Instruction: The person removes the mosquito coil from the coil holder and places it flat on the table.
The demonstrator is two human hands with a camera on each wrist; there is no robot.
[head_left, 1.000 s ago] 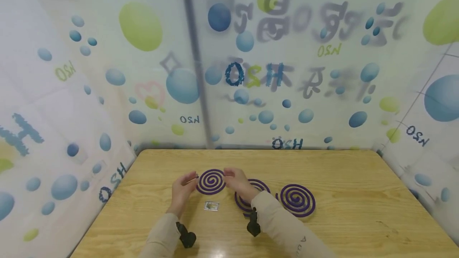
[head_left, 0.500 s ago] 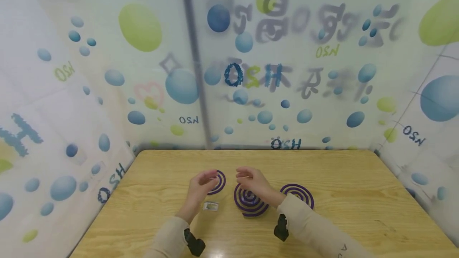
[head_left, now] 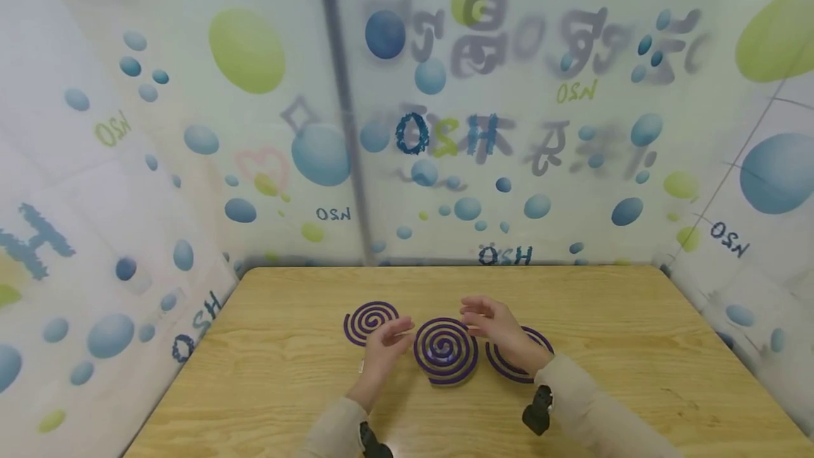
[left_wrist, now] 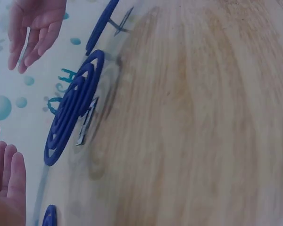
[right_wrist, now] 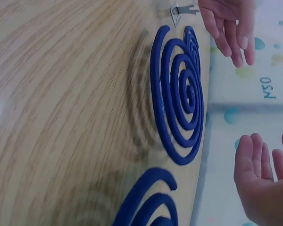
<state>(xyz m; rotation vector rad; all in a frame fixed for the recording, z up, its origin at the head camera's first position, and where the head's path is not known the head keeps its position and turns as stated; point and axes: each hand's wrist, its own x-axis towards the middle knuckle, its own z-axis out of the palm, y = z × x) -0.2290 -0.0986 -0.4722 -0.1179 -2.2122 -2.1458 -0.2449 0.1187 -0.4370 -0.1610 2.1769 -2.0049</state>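
Backdrop: a white sheet (head_left: pixel 191 97) printed with blue and green dots and letters stands to the left, behind and to the right.
Left coil: purple, a round spiral (head_left: pixel 371 317), farther from the person than the other two; its free end is on the left. Its right edge is partly behind the left hand in the head view.
Loose stand: small, metal (right_wrist: pixel 177 13), on the table just beside the left hand, mostly hidden by it in the head view.
Left hand: open wide (head_left: pixel 384 350), fingers extended and lightly bent, holding nothing; it is raised above the table, palm towards the middle coil.
Middle coil: between the two hands (head_left: pixel 445 350), touched by neither, its free end nearest the person. A metal stand (left_wrist: pixel 87 123) is under it.
Right hand: also open (head_left: pixel 502 327), thumb and fingers apart, with nothing in its grip, facing the left hand.
Right coil: partly covered by the right hand and wrist in the head view (left_wrist: pixel 102 27), with a pronged stand (left_wrist: pixel 124 22) beneath.
Table: pale wood (head_left: pixel 636 345), under all the coils.
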